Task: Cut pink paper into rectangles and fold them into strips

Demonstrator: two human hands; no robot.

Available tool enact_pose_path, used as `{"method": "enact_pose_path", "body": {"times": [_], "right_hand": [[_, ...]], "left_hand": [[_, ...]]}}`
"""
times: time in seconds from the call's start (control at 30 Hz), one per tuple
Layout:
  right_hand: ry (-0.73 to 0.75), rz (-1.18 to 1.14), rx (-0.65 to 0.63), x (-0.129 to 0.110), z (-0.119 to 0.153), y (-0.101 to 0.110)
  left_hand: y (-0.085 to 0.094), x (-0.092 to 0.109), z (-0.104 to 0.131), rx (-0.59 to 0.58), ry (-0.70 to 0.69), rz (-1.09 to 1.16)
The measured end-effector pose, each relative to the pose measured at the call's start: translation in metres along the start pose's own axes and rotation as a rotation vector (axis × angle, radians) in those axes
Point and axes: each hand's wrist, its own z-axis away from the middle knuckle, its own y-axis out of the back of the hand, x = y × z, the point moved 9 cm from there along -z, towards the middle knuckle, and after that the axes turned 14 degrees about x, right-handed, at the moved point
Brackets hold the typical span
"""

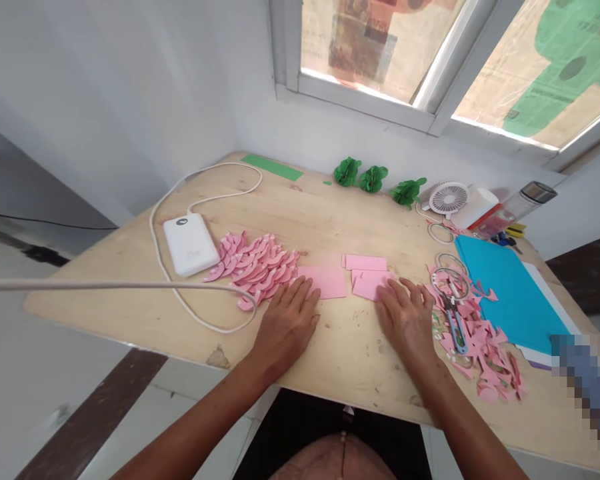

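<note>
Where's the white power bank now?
In the head view, the power bank lies at left on the table, just left of the curved pink paper pieces.

The left hand's fingers (300, 293) cover a corner of the larger pink sheet (329, 281), and the right hand's fingers (398, 297) hide the right end of the pink pieces (366, 288). Lettering on the white power bank (191, 245) is too small to read, and a white cable (80, 285) runs off the left edge. A pixelated patch (591, 387) masks something at the lower right, and the top edge cuts off the window (433, 120).
</note>
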Motion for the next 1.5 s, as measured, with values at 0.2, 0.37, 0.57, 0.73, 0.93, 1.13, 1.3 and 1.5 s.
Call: {"method": "enact_pose_path", "body": {"times": [0.2, 0.37, 0.57, 0.73, 0.93, 1.13, 1.3, 1.5], "right_hand": [[-0.033, -0.044, -0.039, -0.006, 0.008, 0.003], [-0.050, -0.122, -0.033, -0.013, 0.007, 0.004], [-0.010, -0.239, -0.090, -0.039, 0.006, 0.006], [0.104, -0.338, -0.223, -0.070, 0.009, 0.003], [0.116, -0.354, -0.272, -0.078, 0.015, 0.001], [0.097, -0.398, -0.308, -0.082, 0.035, 0.022], [0.101, -0.399, -0.341, -0.089, 0.048, 0.033], [0.174, -0.447, -0.379, -0.103, 0.064, 0.037]], "left_hand": [[-0.006, 0.005, 0.003, -0.037, -0.020, 0.014], [0.002, 0.012, 0.013, -0.027, -0.062, 0.021], [0.014, 0.018, 0.024, -0.019, -0.092, 0.091], [0.017, 0.016, 0.024, -0.016, -0.095, 0.108], [0.018, 0.012, 0.027, -0.065, -0.113, 0.074], [0.038, 0.025, 0.045, -0.090, -0.099, 0.199], [0.059, 0.036, 0.059, -0.062, -0.099, 0.320], [0.066, 0.038, 0.076, -0.062, -0.140, 0.365]]}}
